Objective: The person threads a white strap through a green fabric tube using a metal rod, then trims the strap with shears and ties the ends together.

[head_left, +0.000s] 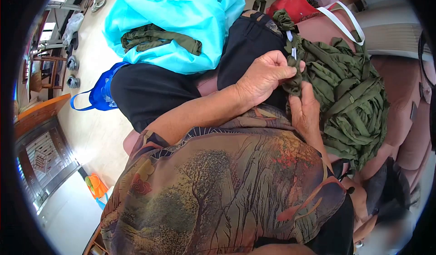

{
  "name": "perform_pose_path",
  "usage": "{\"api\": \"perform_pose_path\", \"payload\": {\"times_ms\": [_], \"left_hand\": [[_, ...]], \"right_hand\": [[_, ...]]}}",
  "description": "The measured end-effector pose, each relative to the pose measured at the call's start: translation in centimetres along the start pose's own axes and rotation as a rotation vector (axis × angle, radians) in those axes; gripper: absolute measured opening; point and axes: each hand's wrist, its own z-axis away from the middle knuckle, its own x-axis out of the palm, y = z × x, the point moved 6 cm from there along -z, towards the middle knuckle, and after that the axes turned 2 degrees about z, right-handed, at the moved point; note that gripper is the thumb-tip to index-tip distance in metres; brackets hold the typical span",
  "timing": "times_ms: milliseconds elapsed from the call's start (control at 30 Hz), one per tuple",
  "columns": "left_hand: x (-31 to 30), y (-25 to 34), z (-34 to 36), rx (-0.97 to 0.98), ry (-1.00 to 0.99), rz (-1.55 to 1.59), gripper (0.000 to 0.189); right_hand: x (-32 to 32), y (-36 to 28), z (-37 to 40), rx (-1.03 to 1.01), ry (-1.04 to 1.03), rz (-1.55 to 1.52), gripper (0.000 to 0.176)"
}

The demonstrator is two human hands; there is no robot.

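Note:
My left hand (267, 75) is closed, thumb and fingers pinching a gathered olive-green fabric strip (294, 86) above my lap. Just below and to the right, my right hand (305, 108) grips the same strip between thumb and fingers. Small white tags (294, 53) show on the cloth by my fingertips. Beside my right hand lies a large heap of olive-green fabric strips (349, 105), tangled and folded over one another. More olive-green cloth (159, 41) rests in an open turquoise bag (200, 23) beyond my left arm.
A red bag (290, 3) with a white handle stands behind the heap, on the pinkish-brown sofa (399, 91). A blue bag (103, 91) hangs by my left knee. Shoes (72, 73) line the floor at left. Dark clothing and part of a person (363, 205) appear at lower right.

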Motion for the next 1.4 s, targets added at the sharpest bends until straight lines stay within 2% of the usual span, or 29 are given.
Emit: {"api": "perform_pose_path", "payload": {"times_ms": [133,233,267,300,333,433,533,633,733,933,1033,1133,1233,1300,1367,1400], "left_hand": [[-1.3,-0.5,-0.4,-0.055,0.012,-0.272,0.018],[-1.0,1.0,0.0,-0.067,0.043,-0.501,0.014],[-0.2,2.4,0.1,-0.057,0.062,-0.582,0.015],[0.1,3.1,0.1,-0.048,0.082,-0.663,0.015],[-0.4,2.9,0.2,-0.040,0.054,-0.645,0.012],[0.1,6.0,0.6,0.139,0.145,-0.648,0.012],[-0.9,6.8,0.7,0.092,0.097,-0.492,0.012],[0.4,7.7,0.6,0.141,0.050,-0.490,0.011],[0.8,8.0,0.2,0.181,0.030,-0.553,0.012],[0.5,11.6,-0.2,0.329,0.070,-0.438,0.011],[0.4,12.0,-0.5,0.313,0.073,-0.392,0.012],[-1.7,13.8,-0.7,0.392,0.105,-0.252,0.012],[-3.4,15.4,-1.2,0.401,0.129,-0.198,0.011],[-3.6,15.7,-1.0,0.408,0.133,-0.185,0.012],[-3.7,16.0,-1.0,0.437,0.165,-0.157,0.016],[-3.1,15.7,-1.0,0.430,0.156,-0.170,0.015]], "right_hand": [[-0.6,-1.0,-0.6,-0.077,0.161,-0.104,0.049],[-1.4,-1.9,-1.4,-0.057,0.185,-0.082,0.046],[-1.4,-1.2,-1.7,0.019,0.114,0.001,0.039],[-1.5,-1.2,-2.0,-0.017,0.111,-0.053,0.036],[-1.3,-1.2,-2.3,-0.052,0.108,-0.115,0.034],[-0.7,-1.2,-3.2,-0.096,0.047,-0.331,0.031],[0.1,-1.5,-3.4,-0.089,-0.015,-0.406,0.029],[-0.1,-3.6,-4.7,-0.149,-0.036,-0.315,0.026],[-0.5,-5.3,-5.8,-0.267,0.047,-0.176,0.025],[-0.4,-4.3,-5.4,-0.031,-0.170,-0.264,0.023],[-1.3,-4.3,-4.5,-0.095,-0.124,-0.227,0.018],[-2.6,-4.3,-3.8,-0.219,-0.021,-0.134,0.015],[-3.2,-3.6,-2.2,0.028,-0.201,-0.194,0.014],[-3.9,-3.5,-2.0,-0.150,-0.168,0.010,0.014],[-4.0,-3.6,-2.0,-0.227,-0.124,0.016,0.015],[-4.0,-4.0,-2.5,-0.218,-0.098,-0.074,0.017]]}}
